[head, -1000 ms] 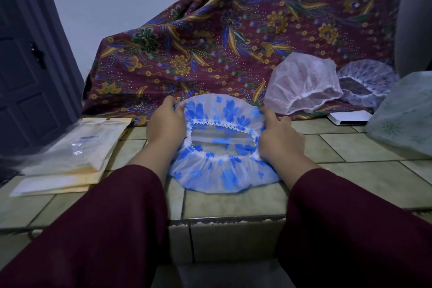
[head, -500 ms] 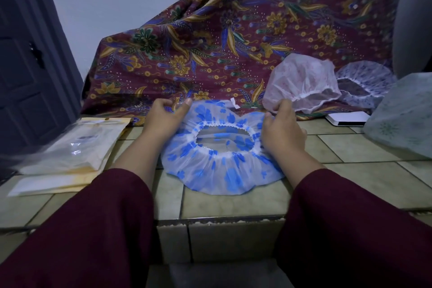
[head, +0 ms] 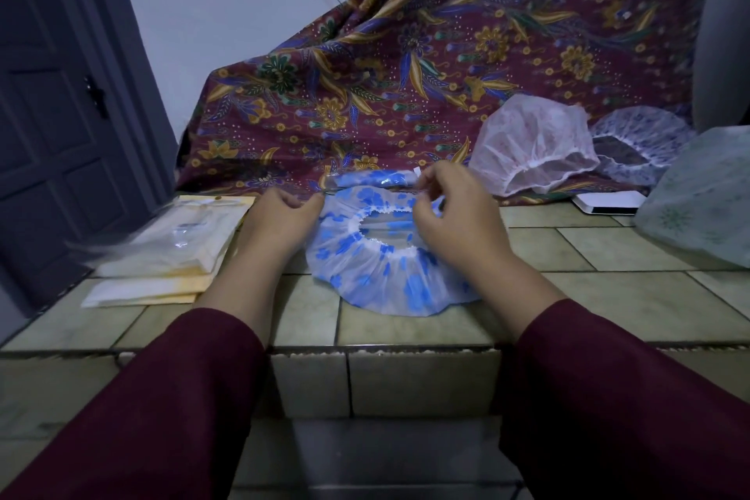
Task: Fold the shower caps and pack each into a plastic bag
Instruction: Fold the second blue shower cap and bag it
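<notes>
Head view shows the job at an early stage: the blue-flowered shower cap (head: 389,268) lies opening-up on the tiled table (head: 608,296) at about 12 o'clock from the person, and only its far edge has been lifted and turned toward the near side — the first fold looks begun, not finished. The left hand (head: 280,223) has a narrow grip, fingers curled and pinching the cap's rim at its 9 o'clock side; the right hand (head: 450,211) pinches the raised far rim at about 1 o'clock, fingertips closed on the thin plastic. Nothing seems packed yet, as far as can be seen: the stack of plastic bags (head: 174,244) rests at 10 o'clock, well apart from the cap, and none visibly holds a cap. Three more caps wait unfolded at 2 o'clock — a pink shower cap (head: 531,142), a purple-dotted shower cap (head: 641,142) behind it, and a pale green shower cap (head: 702,195) at the right edge. My judgement: most of the task remains.
</notes>
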